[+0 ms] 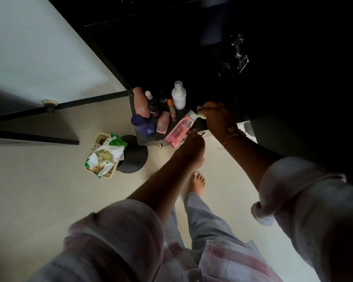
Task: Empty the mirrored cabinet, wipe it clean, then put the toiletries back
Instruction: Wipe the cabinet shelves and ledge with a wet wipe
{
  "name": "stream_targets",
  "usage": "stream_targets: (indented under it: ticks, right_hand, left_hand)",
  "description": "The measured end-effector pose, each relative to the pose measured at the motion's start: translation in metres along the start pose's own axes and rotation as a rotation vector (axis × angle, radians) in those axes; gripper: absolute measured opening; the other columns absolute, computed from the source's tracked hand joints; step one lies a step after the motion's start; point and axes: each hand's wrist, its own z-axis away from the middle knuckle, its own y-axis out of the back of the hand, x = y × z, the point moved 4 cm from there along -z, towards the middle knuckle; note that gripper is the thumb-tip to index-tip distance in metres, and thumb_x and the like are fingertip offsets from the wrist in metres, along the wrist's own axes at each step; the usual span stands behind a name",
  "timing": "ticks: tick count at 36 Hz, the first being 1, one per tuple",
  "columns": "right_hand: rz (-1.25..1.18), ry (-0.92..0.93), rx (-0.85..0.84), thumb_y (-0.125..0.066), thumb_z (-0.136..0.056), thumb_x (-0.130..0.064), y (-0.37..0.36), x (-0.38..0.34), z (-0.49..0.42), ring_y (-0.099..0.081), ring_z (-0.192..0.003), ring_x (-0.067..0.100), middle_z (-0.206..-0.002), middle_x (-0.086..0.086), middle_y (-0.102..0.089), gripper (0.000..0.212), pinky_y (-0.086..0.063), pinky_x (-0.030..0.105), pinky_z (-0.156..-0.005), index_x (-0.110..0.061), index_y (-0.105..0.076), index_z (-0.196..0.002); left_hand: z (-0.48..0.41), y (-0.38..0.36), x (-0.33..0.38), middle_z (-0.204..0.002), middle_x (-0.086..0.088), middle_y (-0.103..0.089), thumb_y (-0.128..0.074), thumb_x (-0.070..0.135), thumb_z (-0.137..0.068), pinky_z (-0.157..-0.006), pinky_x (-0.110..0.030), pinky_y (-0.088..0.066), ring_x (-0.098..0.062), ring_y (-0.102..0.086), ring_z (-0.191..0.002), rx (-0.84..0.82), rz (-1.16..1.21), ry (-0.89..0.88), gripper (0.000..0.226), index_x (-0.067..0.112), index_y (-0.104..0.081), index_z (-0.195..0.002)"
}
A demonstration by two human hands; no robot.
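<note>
A pink tube [177,131] with a white cap lies tilted over the front edge of the dark shelf [145,139]. My left hand [192,147] grips its lower end. My right hand [216,117] holds a pale yellow-green cloth [201,116] bunched against the tube's cap end. More toiletries stand on the shelf to the left: a peach bottle [141,102], a blue bottle [142,124], a white spray bottle [178,96], a small pink bottle [163,122], an orange stick [171,106] and dark little bottles [154,106]. The cabinet interior above is too dark to read.
The mirrored door [39,47] with a round knob [49,102] stands open at the left. A metal hinge [239,51] glints in the dark upper right. On the floor below sit a basket of wipe packs [105,155] and a black round stool [132,155].
</note>
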Motion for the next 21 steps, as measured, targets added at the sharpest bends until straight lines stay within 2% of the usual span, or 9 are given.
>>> stream_targets:
  ticks: [3,5,7,13,17,21]
  right_hand:
    - [0.189,0.144,0.061,-0.060,-0.090,-0.026,-0.003,-0.002,0.011,-0.060,-0.090,0.017,-0.098,0.006,-0.063,0.014,-0.050,0.039,-0.089,-0.015,-0.068,-0.090]
    - [0.201,0.129,0.047,-0.057,-0.090,-0.016,-0.005,0.001,0.018,-0.058,-0.098,0.018,-0.104,0.004,-0.062,0.015,-0.048,0.036,-0.090,-0.017,-0.070,-0.097]
    - [0.280,0.195,0.052,-0.049,-0.089,-0.003,-0.004,-0.001,0.026,-0.052,-0.107,0.020,-0.114,0.003,-0.061,0.033,-0.043,0.032,-0.090,-0.019,-0.069,-0.110]
    - [0.256,0.163,0.036,-0.048,-0.088,-0.001,-0.005,0.003,0.034,-0.051,-0.109,0.020,-0.117,0.004,-0.060,0.037,-0.040,0.029,-0.090,-0.019,-0.069,-0.114]
    - [0.224,0.172,0.044,-0.049,-0.089,-0.001,-0.006,0.005,0.039,-0.052,-0.110,0.020,-0.118,0.004,-0.060,0.035,-0.042,0.029,-0.091,-0.016,-0.068,-0.114]
    - [0.098,0.178,0.071,-0.059,-0.090,-0.005,-0.006,0.008,0.046,-0.058,-0.107,0.020,-0.112,0.007,-0.064,0.023,-0.047,0.029,-0.096,-0.010,-0.070,-0.109]
  left_hand:
    - [-0.001,0.001,0.000,-0.157,-0.027,-0.001,-0.064,0.025,-0.092,-0.121,-0.037,-0.011,-0.035,-0.001,-0.148,0.006,0.009,-0.004,0.081,-0.009,-0.014,-0.146]
    - [-0.002,0.001,0.000,-0.157,-0.028,-0.003,-0.063,0.025,-0.092,-0.120,-0.035,-0.009,-0.034,-0.001,-0.148,0.017,0.005,-0.008,0.079,-0.009,-0.016,-0.146]
    - [-0.002,0.002,0.001,-0.157,-0.027,-0.005,-0.062,0.025,-0.093,-0.119,-0.033,-0.007,-0.033,-0.002,-0.148,0.037,0.004,-0.007,0.077,-0.009,-0.018,-0.146]
    - [-0.004,0.001,-0.004,-0.157,-0.026,-0.011,-0.059,0.021,-0.095,-0.120,-0.033,-0.005,-0.031,-0.005,-0.149,0.090,-0.024,-0.025,0.069,-0.009,-0.021,-0.145]
    - [-0.005,-0.001,-0.008,-0.157,-0.024,-0.015,-0.056,0.014,-0.095,-0.118,-0.031,-0.013,-0.029,-0.011,-0.148,0.115,-0.072,-0.041,0.061,-0.008,-0.027,-0.144]
    - [-0.005,0.000,-0.013,-0.154,-0.021,-0.026,-0.057,0.013,-0.093,-0.112,-0.032,-0.030,-0.028,-0.026,-0.144,0.139,-0.066,-0.029,0.050,-0.003,-0.039,-0.137]
